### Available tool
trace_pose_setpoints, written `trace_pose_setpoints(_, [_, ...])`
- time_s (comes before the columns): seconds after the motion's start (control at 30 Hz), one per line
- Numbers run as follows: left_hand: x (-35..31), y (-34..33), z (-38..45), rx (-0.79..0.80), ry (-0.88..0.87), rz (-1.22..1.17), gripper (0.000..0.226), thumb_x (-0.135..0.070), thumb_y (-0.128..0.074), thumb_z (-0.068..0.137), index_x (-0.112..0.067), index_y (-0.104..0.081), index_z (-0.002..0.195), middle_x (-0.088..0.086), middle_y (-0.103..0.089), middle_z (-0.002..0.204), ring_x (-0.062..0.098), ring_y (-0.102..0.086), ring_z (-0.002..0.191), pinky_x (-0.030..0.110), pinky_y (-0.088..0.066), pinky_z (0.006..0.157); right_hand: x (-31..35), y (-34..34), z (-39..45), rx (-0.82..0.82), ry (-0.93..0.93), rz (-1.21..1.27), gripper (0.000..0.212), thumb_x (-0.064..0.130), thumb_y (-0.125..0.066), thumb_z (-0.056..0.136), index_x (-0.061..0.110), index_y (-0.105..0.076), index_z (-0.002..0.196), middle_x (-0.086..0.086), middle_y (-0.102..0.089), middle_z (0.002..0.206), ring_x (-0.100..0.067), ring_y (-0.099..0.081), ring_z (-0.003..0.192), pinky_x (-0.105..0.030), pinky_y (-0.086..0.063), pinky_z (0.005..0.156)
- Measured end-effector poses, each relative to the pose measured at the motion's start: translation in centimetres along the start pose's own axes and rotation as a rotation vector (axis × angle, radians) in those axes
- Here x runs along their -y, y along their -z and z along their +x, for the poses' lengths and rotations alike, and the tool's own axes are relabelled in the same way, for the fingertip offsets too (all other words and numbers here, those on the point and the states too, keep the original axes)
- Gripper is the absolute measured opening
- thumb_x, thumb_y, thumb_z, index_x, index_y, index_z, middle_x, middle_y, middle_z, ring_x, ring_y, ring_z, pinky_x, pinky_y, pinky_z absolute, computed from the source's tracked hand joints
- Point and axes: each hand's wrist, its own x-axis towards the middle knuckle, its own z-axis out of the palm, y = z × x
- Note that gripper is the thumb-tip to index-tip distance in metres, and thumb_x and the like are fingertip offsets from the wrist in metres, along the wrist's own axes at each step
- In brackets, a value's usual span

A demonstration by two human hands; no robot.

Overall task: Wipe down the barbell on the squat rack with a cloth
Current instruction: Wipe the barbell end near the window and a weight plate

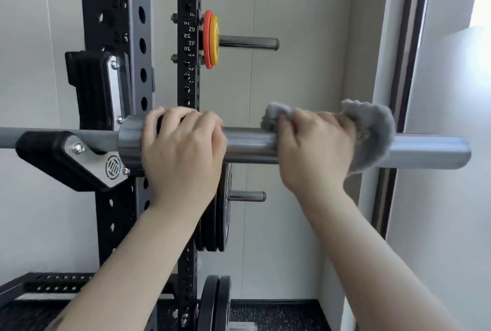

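The grey steel barbell lies level across the view, resting in a black J-hook on the squat rack at the left. Its thick sleeve runs to the right, its end bare. My left hand wraps over the sleeve right beside the collar. My right hand presses a fluffy grey cloth around the sleeve farther right, with cloth sticking out on both sides of the fingers. The sleeve under both hands is hidden.
Black perforated rack uprights stand behind the bar. A storage peg above holds small orange and yellow plates. Black plates hang on a lower peg, more near the floor. A wall and window frame close off the right.
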Motion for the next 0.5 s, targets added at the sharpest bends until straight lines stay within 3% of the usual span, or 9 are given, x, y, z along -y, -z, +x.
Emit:
trace_pose_setpoints(0.07, [0.2, -0.1, -0.3, -0.030, -0.014, 0.002, 0.031, -0.021, -0.038, 0.098, -0.017, -0.068, 0.089, -0.001, -0.070, 0.087, 0.024, -0.058, 0.101, 0.042, -0.032, 0.102, 1.9, -0.9, -1.4, 0.003, 0.168, 0.009, 0.028, 0.026, -0.043, 0.091, 0.017, -0.059, 0.071, 0.000, -0.066, 0.072, -0.030, -0.058, 0.074, -0.039, -0.033, 0.081])
trace_pose_setpoints(0.17, [0.5, -0.3, -0.9, -0.080, -0.037, -0.024, 0.031, -0.023, -0.038, 0.100, -0.017, -0.068, 0.096, 0.001, -0.071, 0.092, 0.024, -0.055, 0.106, 0.042, -0.029, 0.104, -1.4, 0.1, -2.2, 0.014, 0.353, 0.052, 0.027, 0.026, -0.043, 0.097, 0.019, -0.069, 0.096, 0.007, -0.069, 0.096, -0.020, -0.062, 0.096, -0.036, -0.036, 0.090])
trace_pose_setpoints(0.2, [0.5, -0.4, -1.1, -0.093, -0.042, -0.034, 0.031, -0.023, -0.038, 0.100, -0.018, -0.068, 0.098, 0.001, -0.071, 0.093, 0.024, -0.054, 0.108, 0.042, -0.028, 0.105, -3.2, 0.8, -2.0, -0.008, 0.335, 0.013, 0.028, 0.026, -0.042, 0.098, 0.019, -0.069, 0.098, 0.007, -0.070, 0.099, -0.019, -0.062, 0.100, -0.037, -0.036, 0.092])
trace_pose_setpoints(0.27, [0.3, -0.5, -1.3, -0.110, -0.026, -0.050, 0.030, -0.023, -0.038, 0.100, -0.018, -0.067, 0.098, 0.003, -0.071, 0.093, 0.025, -0.052, 0.110, 0.042, -0.024, 0.107, -5.0, 2.4, -0.7, -0.009, 0.133, -0.112, 0.030, 0.025, -0.041, 0.097, 0.017, -0.066, 0.083, 0.002, -0.069, 0.085, -0.026, -0.062, 0.090, -0.038, -0.034, 0.087])
trace_pose_setpoints(0.33, [0.0, -0.5, -1.1, -0.103, 0.015, -0.084, 0.029, -0.023, -0.037, 0.100, -0.018, -0.065, 0.096, 0.004, -0.070, 0.091, 0.027, -0.051, 0.111, 0.043, -0.021, 0.110, -4.3, 2.4, 1.5, 0.158, -0.075, -0.234, 0.033, 0.026, -0.038, 0.095, 0.020, -0.060, 0.072, -0.004, -0.069, 0.078, -0.031, -0.058, 0.082, -0.038, -0.030, 0.084])
trace_pose_setpoints(0.4, [-0.2, -0.6, -0.9, -0.079, 0.038, -0.119, 0.032, -0.023, -0.034, 0.100, -0.016, -0.065, 0.094, 0.005, -0.068, 0.089, 0.030, -0.051, 0.109, 0.048, -0.026, 0.111, -2.2, 0.9, 2.6, 0.278, -0.049, -0.197, 0.031, 0.026, -0.037, 0.093, 0.022, -0.051, 0.067, -0.007, -0.069, 0.078, -0.030, -0.053, 0.072, -0.038, -0.029, 0.082])
trace_pose_setpoints(0.5, [0.1, -0.7, -0.8, -0.040, 0.059, -0.191, 0.037, -0.026, -0.029, 0.100, -0.014, -0.064, 0.096, 0.007, -0.065, 0.089, 0.032, -0.050, 0.112, 0.057, -0.038, 0.099, -1.5, 0.4, 0.9, 0.143, 0.157, -0.161, 0.030, 0.028, -0.029, 0.093, 0.024, -0.045, 0.068, -0.002, -0.067, 0.074, -0.027, -0.045, 0.066, -0.038, -0.027, 0.076])
